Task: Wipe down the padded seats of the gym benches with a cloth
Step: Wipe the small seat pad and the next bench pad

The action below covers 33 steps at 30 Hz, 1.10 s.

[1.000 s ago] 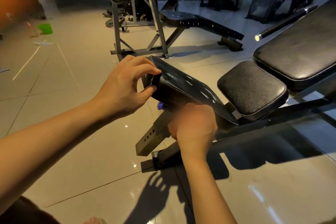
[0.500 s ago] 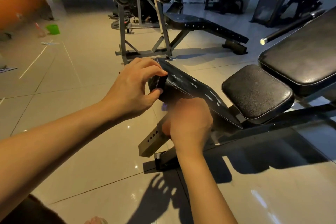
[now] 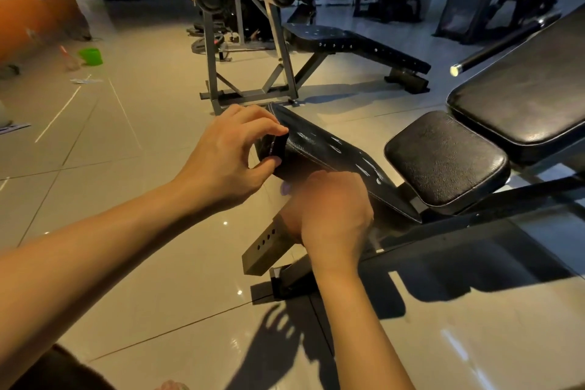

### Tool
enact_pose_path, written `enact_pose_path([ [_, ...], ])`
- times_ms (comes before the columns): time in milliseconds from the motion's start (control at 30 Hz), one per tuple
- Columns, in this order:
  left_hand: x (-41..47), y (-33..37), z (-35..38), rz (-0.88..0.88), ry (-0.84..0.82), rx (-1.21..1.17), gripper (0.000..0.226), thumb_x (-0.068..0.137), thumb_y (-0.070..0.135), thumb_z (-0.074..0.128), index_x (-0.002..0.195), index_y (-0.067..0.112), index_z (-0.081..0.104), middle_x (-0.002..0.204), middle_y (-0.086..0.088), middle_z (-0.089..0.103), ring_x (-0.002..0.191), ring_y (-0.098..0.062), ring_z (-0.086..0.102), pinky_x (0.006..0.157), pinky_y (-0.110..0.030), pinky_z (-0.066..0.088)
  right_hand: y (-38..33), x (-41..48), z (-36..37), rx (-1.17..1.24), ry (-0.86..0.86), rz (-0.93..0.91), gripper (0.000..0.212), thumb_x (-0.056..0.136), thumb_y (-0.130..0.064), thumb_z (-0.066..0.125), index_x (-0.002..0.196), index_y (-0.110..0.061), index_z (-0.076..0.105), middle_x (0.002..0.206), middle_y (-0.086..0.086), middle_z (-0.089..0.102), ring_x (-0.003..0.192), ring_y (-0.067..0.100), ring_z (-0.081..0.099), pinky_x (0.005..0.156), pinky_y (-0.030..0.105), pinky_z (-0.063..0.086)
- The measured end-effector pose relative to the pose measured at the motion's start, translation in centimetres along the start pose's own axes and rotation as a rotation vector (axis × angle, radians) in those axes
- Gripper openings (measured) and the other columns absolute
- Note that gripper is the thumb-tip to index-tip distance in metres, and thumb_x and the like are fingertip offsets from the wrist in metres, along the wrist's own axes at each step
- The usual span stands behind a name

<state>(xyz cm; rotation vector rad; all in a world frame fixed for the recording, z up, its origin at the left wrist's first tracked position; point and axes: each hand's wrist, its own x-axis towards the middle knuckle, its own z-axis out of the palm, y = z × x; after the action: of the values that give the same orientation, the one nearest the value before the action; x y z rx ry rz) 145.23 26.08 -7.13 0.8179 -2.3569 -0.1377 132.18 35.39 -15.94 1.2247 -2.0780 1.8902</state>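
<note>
A black tilted pad (image 3: 335,152) slopes up from the near bench, in front of its small black seat (image 3: 443,161) and long backrest (image 3: 531,98). My left hand (image 3: 231,155) pinches the pad's raised end between thumb and fingers. My right hand (image 3: 329,212) is curled into a fist against the pad's lower side, its fingers hidden. A small pale purple bit of cloth (image 3: 285,189) pokes out beside its knuckles.
A grey steel post with holes (image 3: 262,247) juts from the bench frame under my right hand. A second bench (image 3: 354,41) with roller pads on a grey stand (image 3: 247,95) sits beyond. A green cup (image 3: 91,56) is on the tiled floor at left.
My right hand has slid a little up and to the left along the pad's underside. My left hand keeps its pinch on the pad's end.
</note>
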Motion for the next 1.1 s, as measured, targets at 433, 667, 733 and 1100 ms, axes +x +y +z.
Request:
enact_pose_path([
  [433, 0.2, 0.4, -0.3, -0.023, -0.006, -0.020, 0.042, 0.086, 0.021, 0.077, 0.126, 0.021, 0.065, 0.128, 0.000, 0.059, 0.126, -0.020, 0.048, 0.108, -0.046, 0.044, 2.9, 0.8, -3.8, 0.351, 0.283, 0.804, 0.017, 0.093, -0.024, 0.073, 0.103, -0.010, 0.073, 0.088, 0.006, 0.074, 0.080, 0.024, 0.074, 0.069, 0.043, 0.062],
  [667, 0.3, 0.5, -0.6, -0.036, -0.022, -0.040, 0.041, 0.087, 0.016, 0.075, 0.126, 0.023, 0.065, 0.130, 0.003, 0.058, 0.126, -0.018, 0.048, 0.108, -0.042, 0.043, -3.9, 0.2, -0.5, 0.504, 0.196, 0.656, 0.020, 0.094, -0.019, 0.072, 0.110, -0.008, 0.068, 0.101, 0.007, 0.071, 0.090, 0.022, 0.073, 0.070, 0.031, 0.063],
  [733, 0.4, 0.2, -0.8, -0.069, -0.037, -0.119, 0.041, 0.090, 0.005, 0.067, 0.125, 0.025, 0.066, 0.128, 0.008, 0.057, 0.128, -0.015, 0.047, 0.110, -0.040, 0.042, -5.3, 0.0, 0.1, 0.525, 0.150, 0.595, 0.019, 0.093, -0.017, 0.072, 0.109, -0.008, 0.067, 0.104, 0.006, 0.070, 0.092, 0.020, 0.073, 0.073, 0.035, 0.064],
  [1100, 0.6, 0.0, -1.6, -0.147, -0.059, -0.268, 0.039, 0.095, 0.006, 0.057, 0.128, 0.026, 0.065, 0.137, 0.003, 0.058, 0.132, -0.013, 0.044, 0.104, -0.032, 0.040, -1.5, -0.7, -3.9, 0.438, 0.307, 0.743, 0.016, 0.097, -0.009, 0.065, 0.110, 0.001, 0.065, 0.083, 0.006, 0.067, 0.050, -0.001, 0.064, 0.042, 0.013, 0.046],
])
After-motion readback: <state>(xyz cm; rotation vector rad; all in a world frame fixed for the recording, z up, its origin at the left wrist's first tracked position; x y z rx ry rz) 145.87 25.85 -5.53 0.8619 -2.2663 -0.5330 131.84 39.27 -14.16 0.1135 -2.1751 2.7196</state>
